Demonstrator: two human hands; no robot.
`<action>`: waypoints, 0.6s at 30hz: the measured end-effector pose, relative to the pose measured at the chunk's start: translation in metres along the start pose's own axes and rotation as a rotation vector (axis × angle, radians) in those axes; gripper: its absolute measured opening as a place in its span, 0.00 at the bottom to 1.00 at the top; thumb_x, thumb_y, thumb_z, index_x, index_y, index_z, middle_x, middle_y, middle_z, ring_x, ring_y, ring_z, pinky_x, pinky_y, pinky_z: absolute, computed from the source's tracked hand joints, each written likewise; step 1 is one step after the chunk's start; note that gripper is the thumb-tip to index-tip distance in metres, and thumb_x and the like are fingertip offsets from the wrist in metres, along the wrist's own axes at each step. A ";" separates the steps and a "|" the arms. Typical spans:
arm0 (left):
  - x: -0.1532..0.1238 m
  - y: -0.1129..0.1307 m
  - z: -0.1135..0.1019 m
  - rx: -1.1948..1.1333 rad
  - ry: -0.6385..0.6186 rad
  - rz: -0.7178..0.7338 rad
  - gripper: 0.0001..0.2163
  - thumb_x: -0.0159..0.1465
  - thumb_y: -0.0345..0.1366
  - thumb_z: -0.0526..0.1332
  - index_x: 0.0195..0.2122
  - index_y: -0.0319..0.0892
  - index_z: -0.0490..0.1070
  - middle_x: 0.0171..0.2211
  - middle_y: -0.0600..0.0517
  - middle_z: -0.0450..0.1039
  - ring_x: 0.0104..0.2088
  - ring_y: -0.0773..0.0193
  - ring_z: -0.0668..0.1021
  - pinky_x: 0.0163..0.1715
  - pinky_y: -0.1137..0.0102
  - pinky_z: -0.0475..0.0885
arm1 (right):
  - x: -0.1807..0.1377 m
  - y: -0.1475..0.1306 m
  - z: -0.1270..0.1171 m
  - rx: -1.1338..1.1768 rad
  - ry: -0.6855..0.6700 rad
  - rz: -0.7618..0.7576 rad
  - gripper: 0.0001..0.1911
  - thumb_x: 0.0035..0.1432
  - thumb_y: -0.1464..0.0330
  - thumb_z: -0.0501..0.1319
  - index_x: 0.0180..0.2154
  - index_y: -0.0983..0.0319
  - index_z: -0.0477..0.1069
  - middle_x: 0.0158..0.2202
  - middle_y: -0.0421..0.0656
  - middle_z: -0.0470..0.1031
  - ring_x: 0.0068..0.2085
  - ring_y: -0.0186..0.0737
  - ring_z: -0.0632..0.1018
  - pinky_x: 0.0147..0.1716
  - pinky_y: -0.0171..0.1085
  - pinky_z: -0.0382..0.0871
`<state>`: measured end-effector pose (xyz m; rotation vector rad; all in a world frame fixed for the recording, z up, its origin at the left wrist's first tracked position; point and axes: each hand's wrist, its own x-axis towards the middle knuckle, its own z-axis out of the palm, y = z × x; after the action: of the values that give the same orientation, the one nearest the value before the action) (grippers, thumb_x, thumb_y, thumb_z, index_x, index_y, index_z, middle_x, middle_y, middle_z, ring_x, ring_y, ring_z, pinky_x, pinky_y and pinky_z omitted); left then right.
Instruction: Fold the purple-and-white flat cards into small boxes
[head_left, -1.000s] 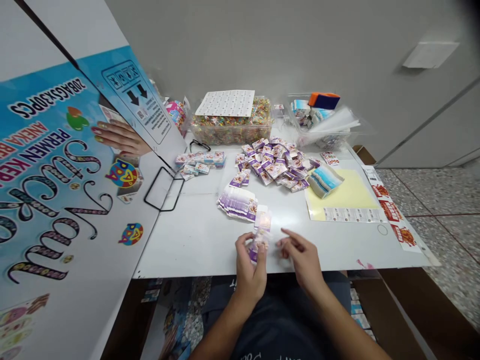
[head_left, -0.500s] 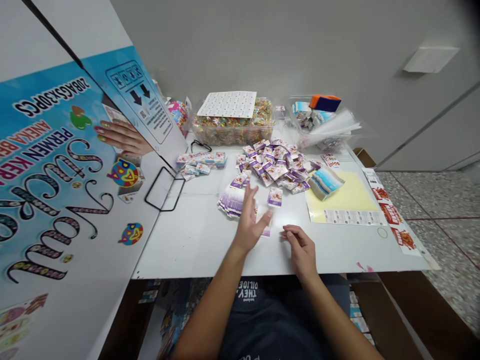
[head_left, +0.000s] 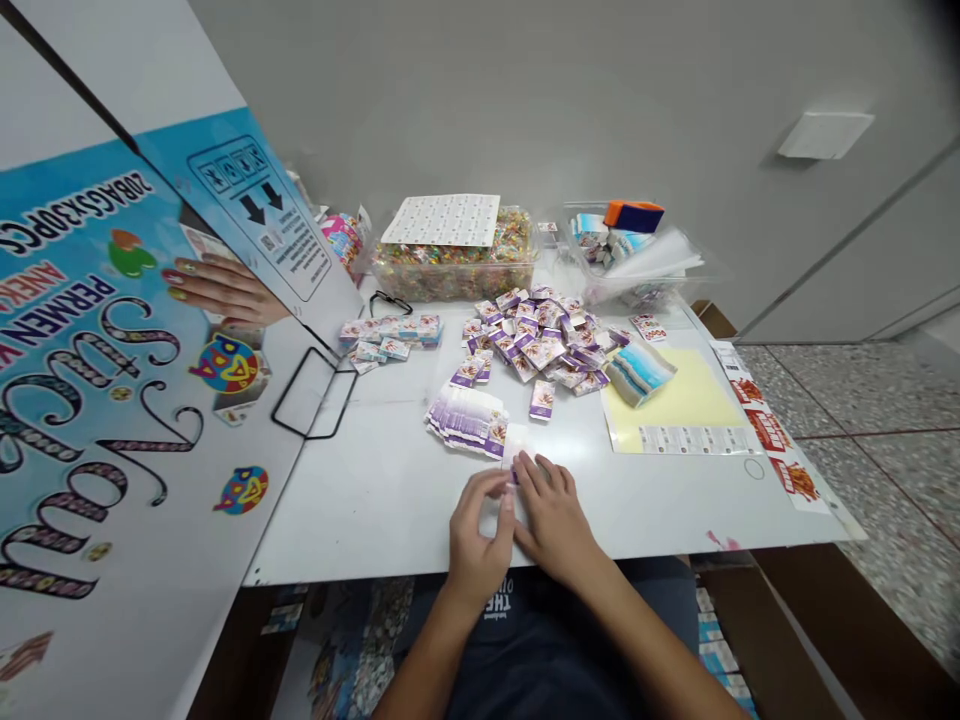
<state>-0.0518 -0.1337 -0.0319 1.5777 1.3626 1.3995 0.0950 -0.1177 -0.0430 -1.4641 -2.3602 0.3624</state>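
Note:
My left hand (head_left: 478,530) and my right hand (head_left: 551,515) meet over the near edge of the white table (head_left: 375,500). Both pinch a small purple-and-white flat packet (head_left: 514,468) between their fingertips. Just beyond them lies a fanned stack of flat purple packets (head_left: 466,418). One folded small box (head_left: 541,398) lies alone past the stack. A heap of folded purple boxes (head_left: 544,338) sits farther back.
A large printed carton flap (head_left: 127,380) leans over the table's left side. A row of small boxes (head_left: 390,333), a clear tub of sweets (head_left: 454,255), a second tub (head_left: 637,250), a yellow sheet (head_left: 679,405) and a blue-striped stack (head_left: 637,370) lie behind.
My left hand reached forward, left a folded box past the stack, then drew back. Both hands have now closed together on a fresh flat packet near the table edge.

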 end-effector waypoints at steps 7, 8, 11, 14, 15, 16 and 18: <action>-0.057 0.001 -0.021 -0.291 0.127 -0.297 0.13 0.69 0.44 0.58 0.35 0.40 0.75 0.25 0.51 0.75 0.25 0.65 0.76 0.28 0.72 0.72 | -0.045 -0.005 -0.005 -0.169 -0.004 -0.167 0.38 0.49 0.61 0.74 0.58 0.68 0.67 0.50 0.57 0.76 0.49 0.60 0.75 0.54 0.61 0.65; -0.063 0.002 -0.022 -0.325 0.144 -0.353 0.14 0.68 0.45 0.59 0.34 0.40 0.74 0.23 0.52 0.74 0.24 0.66 0.75 0.26 0.73 0.71 | -0.052 -0.005 -0.006 -0.164 0.003 -0.193 0.30 0.51 0.67 0.72 0.55 0.67 0.70 0.45 0.54 0.78 0.44 0.56 0.76 0.50 0.56 0.69; -0.074 0.008 -0.019 -0.483 0.076 -0.574 0.16 0.66 0.49 0.61 0.32 0.39 0.72 0.19 0.53 0.72 0.19 0.68 0.71 0.21 0.75 0.65 | -0.074 -0.009 -0.012 -0.071 0.118 -0.272 0.19 0.56 0.79 0.61 0.51 0.66 0.72 0.35 0.47 0.79 0.36 0.46 0.77 0.47 0.50 0.70; -0.077 0.017 -0.014 -0.655 -0.072 -0.796 0.20 0.65 0.53 0.60 0.31 0.38 0.72 0.20 0.52 0.73 0.18 0.69 0.71 0.20 0.75 0.62 | -0.094 -0.014 -0.018 0.011 0.337 -0.318 0.23 0.59 0.81 0.57 0.56 0.67 0.69 0.40 0.49 0.82 0.36 0.42 0.78 0.51 0.52 0.65; -0.076 0.019 -0.013 -0.694 -0.124 -0.857 0.21 0.65 0.54 0.61 0.32 0.38 0.73 0.22 0.50 0.75 0.20 0.67 0.73 0.21 0.74 0.64 | -0.098 -0.016 -0.020 0.020 0.385 -0.322 0.23 0.59 0.80 0.57 0.56 0.66 0.69 0.42 0.50 0.82 0.36 0.42 0.78 0.50 0.52 0.64; -0.075 0.022 -0.012 -0.729 -0.167 -0.907 0.22 0.63 0.55 0.62 0.33 0.37 0.74 0.26 0.48 0.77 0.24 0.66 0.75 0.24 0.73 0.66 | -0.102 -0.018 -0.020 0.021 0.417 -0.325 0.23 0.59 0.79 0.57 0.56 0.66 0.70 0.44 0.50 0.83 0.37 0.43 0.79 0.49 0.51 0.64; -0.071 0.026 -0.013 -0.808 -0.203 -0.970 0.24 0.60 0.57 0.65 0.38 0.37 0.75 0.32 0.45 0.79 0.29 0.63 0.78 0.29 0.71 0.70 | -0.105 -0.023 -0.018 0.000 0.464 -0.346 0.20 0.60 0.77 0.57 0.54 0.63 0.72 0.43 0.49 0.84 0.38 0.44 0.80 0.48 0.50 0.64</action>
<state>-0.0500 -0.2098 -0.0273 0.3897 0.9902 0.9200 0.1276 -0.2217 -0.0334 -0.9758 -2.1641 -0.0629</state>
